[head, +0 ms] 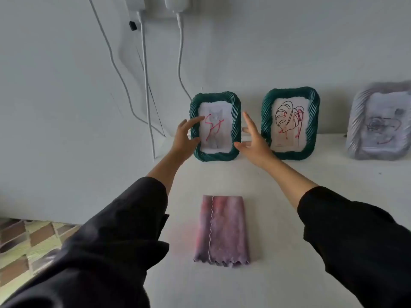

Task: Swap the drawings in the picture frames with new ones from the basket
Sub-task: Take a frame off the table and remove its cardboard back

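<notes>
Green ribbed picture frame [215, 126] upright on white counter [289, 218] against wall [55, 96], cat drawing [214, 130] with red scribble inside. Left hand [185, 136] at frame's left edge, fingers spread, fingertips over the border and paper; contact uncertain, grip open, nothing held. Right hand [253, 141] just beside right edge, palm open, fingers extended, grip empty. Second green frame [291, 123] to the right, leaf drawing [289, 122] inside. Grey frame [380, 121] farther right, blurred. Folded pink-purple cloth [221, 231] flat on counter nearer the camera, between black sleeves [106, 252]. White cables [144, 74] hanging down wall behind.
</notes>
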`<control>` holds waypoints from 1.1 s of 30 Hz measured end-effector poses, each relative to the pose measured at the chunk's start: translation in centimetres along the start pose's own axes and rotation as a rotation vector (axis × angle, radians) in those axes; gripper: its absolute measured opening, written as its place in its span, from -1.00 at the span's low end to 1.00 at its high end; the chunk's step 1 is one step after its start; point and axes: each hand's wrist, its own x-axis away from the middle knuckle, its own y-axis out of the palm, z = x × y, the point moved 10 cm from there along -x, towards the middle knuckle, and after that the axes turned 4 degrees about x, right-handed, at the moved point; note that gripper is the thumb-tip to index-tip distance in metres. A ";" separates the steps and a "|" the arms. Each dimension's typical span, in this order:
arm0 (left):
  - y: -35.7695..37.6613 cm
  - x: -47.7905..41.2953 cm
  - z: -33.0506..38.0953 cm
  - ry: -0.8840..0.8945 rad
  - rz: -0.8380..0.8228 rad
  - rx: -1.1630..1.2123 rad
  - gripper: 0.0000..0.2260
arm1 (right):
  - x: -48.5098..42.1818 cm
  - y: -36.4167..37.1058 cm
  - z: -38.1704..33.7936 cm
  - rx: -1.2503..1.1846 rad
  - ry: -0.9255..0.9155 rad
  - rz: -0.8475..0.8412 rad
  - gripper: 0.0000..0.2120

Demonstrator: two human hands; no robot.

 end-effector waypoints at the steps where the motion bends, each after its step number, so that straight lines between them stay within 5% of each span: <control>1: -0.2 -0.2 0.2 0.024 0.020 0.047 -0.49 | -0.3 0.2 -0.3 0.022 -0.022 -0.007 -0.23; 16: -2.3 -0.7 -0.5 -0.112 0.157 0.199 -0.51 | -1.9 0.1 0.1 0.131 0.022 0.044 -0.29; 33: -0.9 4.8 11.8 0.188 0.463 0.440 -0.79 | 5.7 -9.4 -5.0 -0.045 -0.075 0.167 -0.23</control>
